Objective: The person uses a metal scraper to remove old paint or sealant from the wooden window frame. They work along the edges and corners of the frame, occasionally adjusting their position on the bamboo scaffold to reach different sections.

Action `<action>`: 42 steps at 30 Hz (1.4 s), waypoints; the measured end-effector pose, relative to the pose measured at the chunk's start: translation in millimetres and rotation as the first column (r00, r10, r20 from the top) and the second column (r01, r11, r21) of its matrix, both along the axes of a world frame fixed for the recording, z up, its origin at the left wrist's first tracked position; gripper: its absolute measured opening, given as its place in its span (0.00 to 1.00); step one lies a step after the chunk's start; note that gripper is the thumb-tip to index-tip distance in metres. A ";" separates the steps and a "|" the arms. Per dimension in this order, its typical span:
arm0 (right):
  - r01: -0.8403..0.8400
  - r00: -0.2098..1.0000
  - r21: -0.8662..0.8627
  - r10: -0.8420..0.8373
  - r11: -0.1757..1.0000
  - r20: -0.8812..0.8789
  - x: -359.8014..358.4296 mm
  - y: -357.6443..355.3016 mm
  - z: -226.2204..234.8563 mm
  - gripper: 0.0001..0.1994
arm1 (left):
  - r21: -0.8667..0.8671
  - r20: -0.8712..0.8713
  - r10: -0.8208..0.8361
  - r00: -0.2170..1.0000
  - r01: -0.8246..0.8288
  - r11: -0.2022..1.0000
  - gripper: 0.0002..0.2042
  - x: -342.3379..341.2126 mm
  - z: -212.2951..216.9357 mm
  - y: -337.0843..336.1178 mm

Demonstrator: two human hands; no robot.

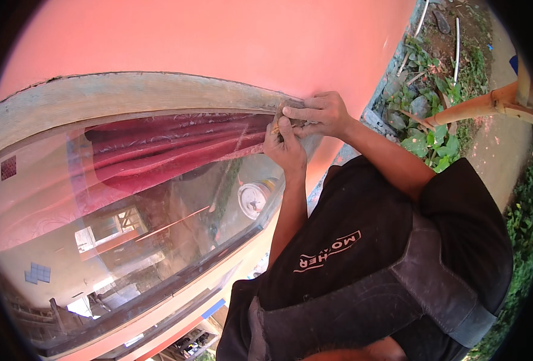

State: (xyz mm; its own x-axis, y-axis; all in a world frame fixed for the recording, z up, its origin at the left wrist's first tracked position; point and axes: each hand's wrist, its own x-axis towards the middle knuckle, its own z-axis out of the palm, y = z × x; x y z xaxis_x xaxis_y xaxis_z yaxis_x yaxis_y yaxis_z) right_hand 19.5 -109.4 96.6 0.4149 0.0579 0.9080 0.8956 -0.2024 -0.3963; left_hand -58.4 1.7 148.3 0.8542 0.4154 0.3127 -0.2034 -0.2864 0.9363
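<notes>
My two hands meet at the end of a weathered wooden window frame (158, 90) set in a pink wall. Between them is a small brown flat piece (278, 118), worn and rough-looking, its kind not clear. The left hand (287, 149) is closed on its lower part, thumb pointing up. From the right, my right hand (326, 115) pinches the same piece, with thumb and fingers laid along it against the frame. The fingers partly hide the piece and the frame's end.
Below the frame, the glass pane (176, 198) shows a dark red curtain (182, 141) and reflections, among them a round white bucket (253, 200). Bamboo poles (477, 108) stand at the right, near plants (432, 144) and stones along the wall's foot. A concrete path (501, 156) runs beyond.
</notes>
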 end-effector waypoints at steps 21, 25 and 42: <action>0.307 0.915 0.440 -0.134 0.844 -0.381 -48.7 51.9 47.8 0.09 | 0.542 0.193 0.096 0.976 -0.188 0.819 0.13 -158.8 25.3 131.0; 0.180 0.973 0.640 -0.038 0.747 -0.229 -15.2 75.6 132.6 0.08 | 0.570 0.172 0.124 0.977 -0.201 0.797 0.04 -194.1 30.0 149.0; 0.337 0.937 0.572 -0.211 0.748 -0.277 -10.7 73.0 132.0 0.05 | 0.441 0.192 -0.024 0.981 -0.065 0.895 0.10 -215.2 19.6 192.5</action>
